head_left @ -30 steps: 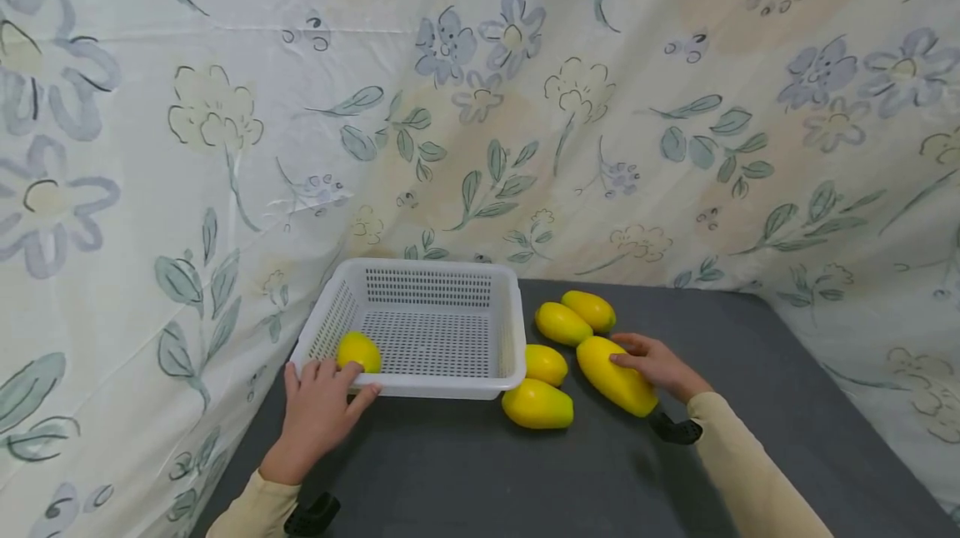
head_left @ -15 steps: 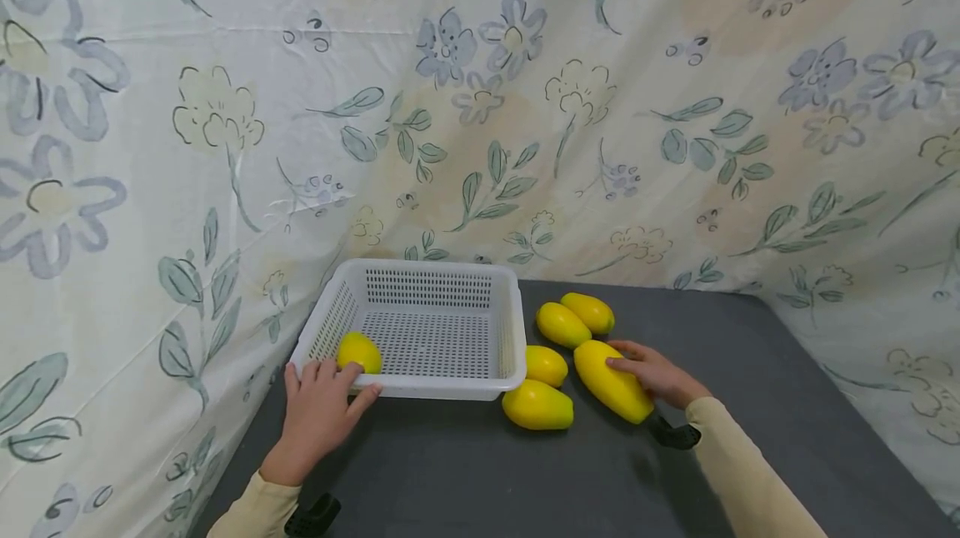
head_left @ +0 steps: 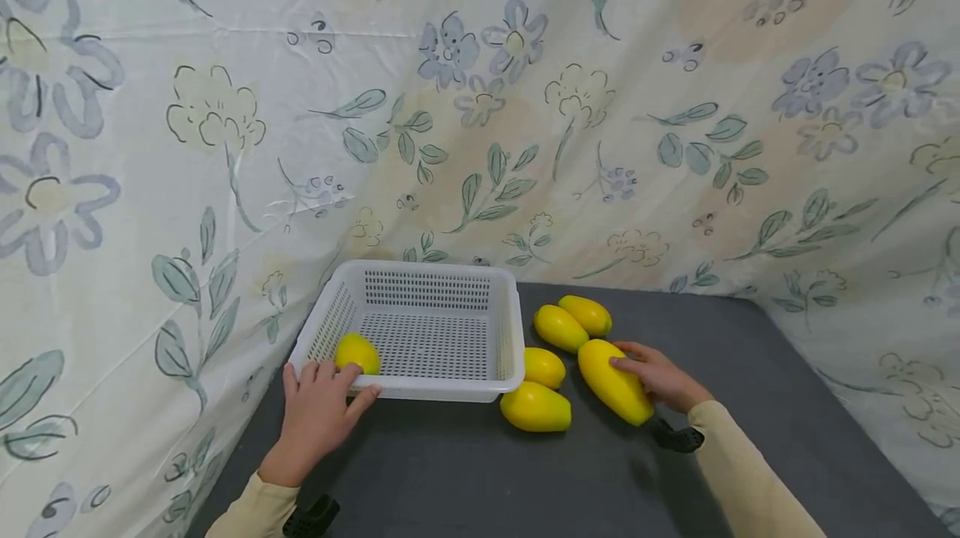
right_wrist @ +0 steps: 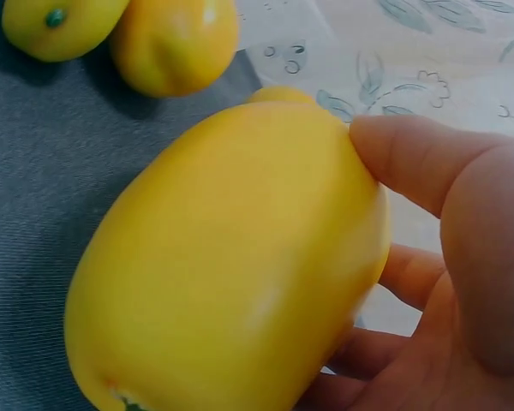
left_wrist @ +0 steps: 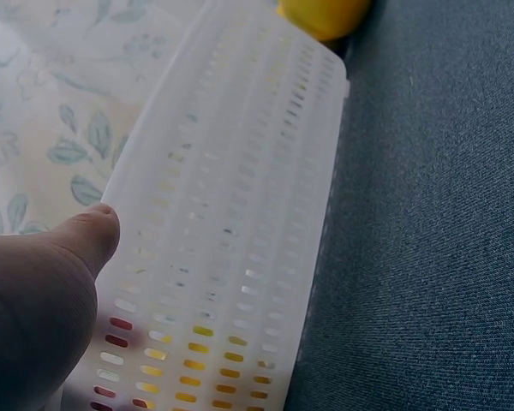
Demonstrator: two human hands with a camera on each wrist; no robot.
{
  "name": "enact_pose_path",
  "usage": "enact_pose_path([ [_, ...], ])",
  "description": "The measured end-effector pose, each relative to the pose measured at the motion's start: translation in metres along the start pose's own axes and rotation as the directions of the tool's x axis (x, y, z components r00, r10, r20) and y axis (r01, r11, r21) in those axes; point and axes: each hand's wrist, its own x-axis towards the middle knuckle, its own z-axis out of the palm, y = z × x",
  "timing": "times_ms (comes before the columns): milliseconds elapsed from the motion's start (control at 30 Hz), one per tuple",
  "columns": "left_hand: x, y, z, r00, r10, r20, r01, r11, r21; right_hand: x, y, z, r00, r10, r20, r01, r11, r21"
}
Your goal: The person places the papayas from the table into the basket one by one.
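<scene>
My left hand (head_left: 318,417) grips the near-left rim of a white perforated plastic basket (head_left: 442,388). The thumb (left_wrist: 90,235) is on the outside in the left wrist view, and skin shows through the holes from inside. One yellow fruit (head_left: 357,352) lies in the basket's near-left corner, partly behind the fingers. To the right of the basket, my right hand (head_left: 663,376) holds a long yellow papaya-like fruit (head_left: 611,384) by its right side. In the right wrist view, the thumb lies on the upper side of this fruit (right_wrist: 231,257); the other fingers curl beneath.
Two yellow fruits (head_left: 536,407) lie against the basket's right corner, one behind the other. Another pair (head_left: 561,327) sits farther back. All lie on a dark grey tabletop (head_left: 465,471), with a floral cloth (head_left: 480,105) hanging behind and along the sides.
My right hand has shifted slightly toward me with the long papaya-like fruit, its thumb now further around it. My left hand and the basket have stayed in place.
</scene>
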Motion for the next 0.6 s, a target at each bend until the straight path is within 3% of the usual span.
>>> enact_pose_path([
  [600,-0.001,0.001,-0.002,1.0,-0.005,0.015,0.005,1.0,0.01,-0.016,-0.056,-0.008,0.985,-0.002,-0.172,0.027,0.989,0.143],
])
